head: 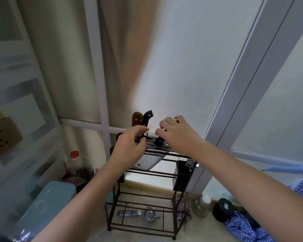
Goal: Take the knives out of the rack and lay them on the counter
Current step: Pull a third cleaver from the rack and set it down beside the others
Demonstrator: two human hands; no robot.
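Note:
A black wire rack [164, 174] stands on the beige counter [142, 237] against the window. Out of its top stick a brown-handled knife [136, 118], a black-handled knife [147, 117] and a shorter black handle [159, 141]. A wide cleaver blade [148, 161] hangs inside the rack. My left hand [129, 147] is at the rack's top left, thumb and forefinger pinched around the lower part of the black handle. My right hand [177, 132] hovers over the top right with bent, spread fingers and nothing clearly in it.
A black cutlery holder [183, 173] hangs on the rack's right side. A metal strainer [148, 214] lies under the rack. To the right are a glass jar [201, 206], a dark round lid [224, 209] and blue checked cloth [243, 227]. A teal box [47, 203] and red-capped bottle [74, 154] stand left.

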